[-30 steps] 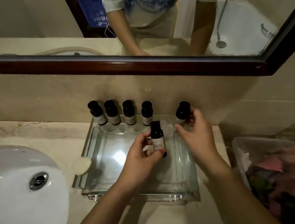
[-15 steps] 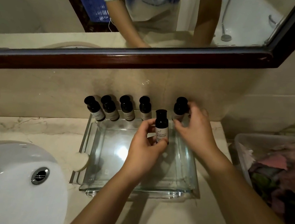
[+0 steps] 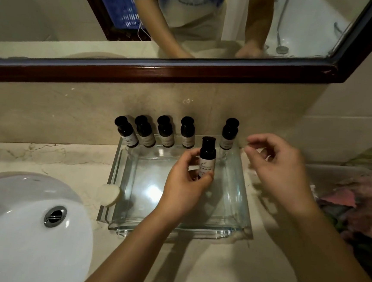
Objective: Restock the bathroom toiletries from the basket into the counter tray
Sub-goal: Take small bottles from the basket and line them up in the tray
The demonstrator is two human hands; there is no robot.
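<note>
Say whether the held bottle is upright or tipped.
Upright: the bottle stands cap-up over the tray, and the left hand grips its lower half.

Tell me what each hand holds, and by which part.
The left hand holds a dark bottle; the grip is on its labelled lower body, with the cap free. The right hand holds nothing, its fingers loosely curled.

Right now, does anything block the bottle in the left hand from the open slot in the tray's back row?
Nothing visible does. The left hand grips the held bottle upright, just in front of the gap between the fourth bottle and the fifth bottle. The right hand is off to the right, touching neither.
</note>
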